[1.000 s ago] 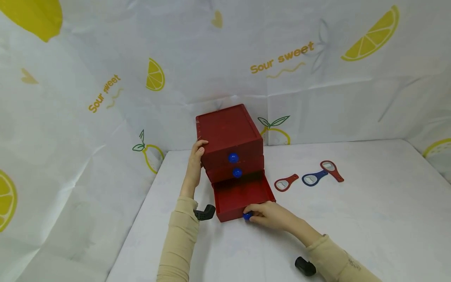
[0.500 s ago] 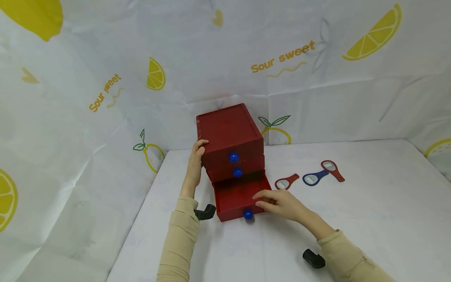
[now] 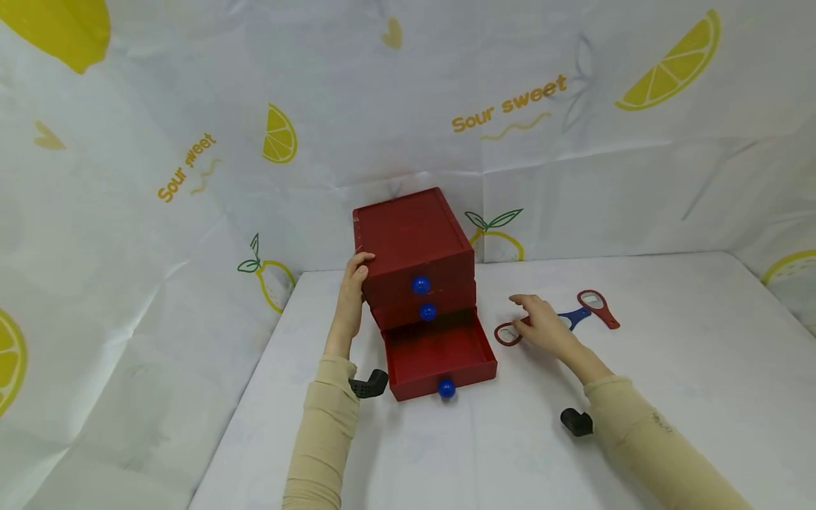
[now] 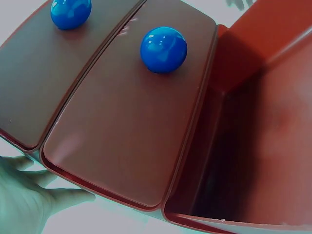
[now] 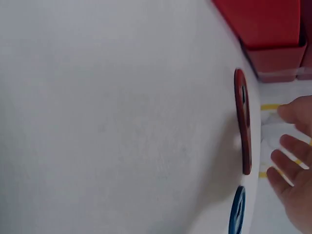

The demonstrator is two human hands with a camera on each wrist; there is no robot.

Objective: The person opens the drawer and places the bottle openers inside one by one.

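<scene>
A red three-drawer cabinet (image 3: 414,230) stands near the back wall, its bottom drawer (image 3: 440,354) pulled out with nothing in it. Each drawer front carries a blue round knob (image 4: 164,50). My left hand (image 3: 349,299) rests against the cabinet's left side, fingertips at the top edge and fingers extended. To the right of the cabinet, my right hand (image 3: 545,327) hovers with spread, slightly bent fingers and nothing between them. It partly covers a red bottle opener (image 5: 245,141) and a blue bottle opener (image 5: 238,212) in the head view.
Another red bottle opener (image 3: 608,316) lies further right, its round end by the blue one's handle. A white sheet printed with lemons (image 3: 669,64) hangs behind the white table (image 3: 688,340). Black camera mounts (image 3: 576,422) stick out from both wrists.
My right hand has let go of the bottom drawer's knob and moved right and away from me, over the bottle openers. The left hand and the drawer have stayed put.
</scene>
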